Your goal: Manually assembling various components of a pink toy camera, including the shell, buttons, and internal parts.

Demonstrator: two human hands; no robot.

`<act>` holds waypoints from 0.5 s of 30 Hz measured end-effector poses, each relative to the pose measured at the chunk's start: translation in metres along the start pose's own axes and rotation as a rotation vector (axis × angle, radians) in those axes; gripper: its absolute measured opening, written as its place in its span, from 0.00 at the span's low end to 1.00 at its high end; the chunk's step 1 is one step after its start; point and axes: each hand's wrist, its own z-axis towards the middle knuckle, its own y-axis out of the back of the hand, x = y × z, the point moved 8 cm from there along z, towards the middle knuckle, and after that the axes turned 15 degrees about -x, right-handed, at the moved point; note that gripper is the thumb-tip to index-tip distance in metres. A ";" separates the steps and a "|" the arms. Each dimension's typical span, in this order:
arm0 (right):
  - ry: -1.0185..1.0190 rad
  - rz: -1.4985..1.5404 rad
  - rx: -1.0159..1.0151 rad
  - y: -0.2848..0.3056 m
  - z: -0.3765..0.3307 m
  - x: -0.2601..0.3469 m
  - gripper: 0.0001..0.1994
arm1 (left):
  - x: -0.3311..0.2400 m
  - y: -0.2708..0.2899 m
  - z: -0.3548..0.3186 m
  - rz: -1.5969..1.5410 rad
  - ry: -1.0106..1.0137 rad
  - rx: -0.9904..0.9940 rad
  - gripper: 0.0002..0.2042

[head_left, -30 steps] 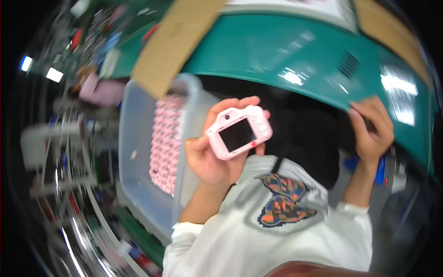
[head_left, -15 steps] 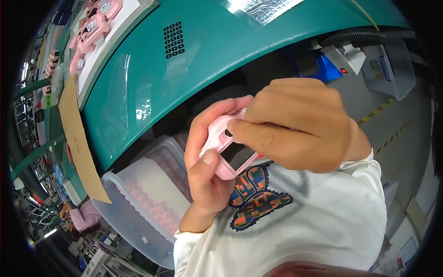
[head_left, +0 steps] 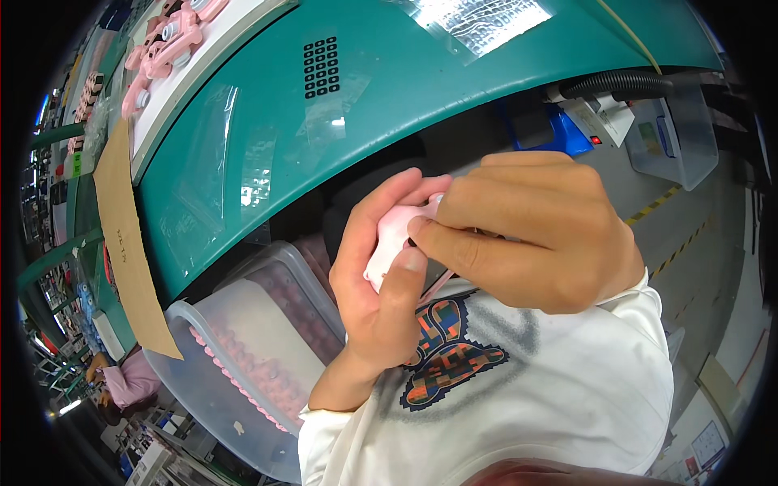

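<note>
My left hand [head_left: 377, 283] is wrapped round a small pink toy camera [head_left: 393, 227], held in front of my chest. Its thumb lies across the near side of the camera. Pinched fingers of my right hand [head_left: 535, 231] press against the camera's far right part. A small dark spot shows at the right thumb tip; whether it is a loose piece or part of the camera I cannot tell. Both hands cover much of the camera, and its dark screen is mostly hidden.
A green bench [head_left: 267, 154] carries a sheet of black squares [head_left: 321, 67] and clear film [head_left: 478, 24]. Pink toy cameras [head_left: 166, 49] lie at the far left. A cardboard strip [head_left: 134, 251] leans over a clear plastic bin [head_left: 235, 405] of pink parts. A black hose [head_left: 616, 83] runs at right.
The toy camera has tilted in my left hand, so its screen shows less. My left thumb has slid further over it, and my right hand stays pinched against it.
</note>
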 end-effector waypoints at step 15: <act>-0.208 0.088 -0.187 -0.021 -0.002 -0.003 0.09 | -0.005 0.030 0.007 -0.152 -0.261 -0.025 0.17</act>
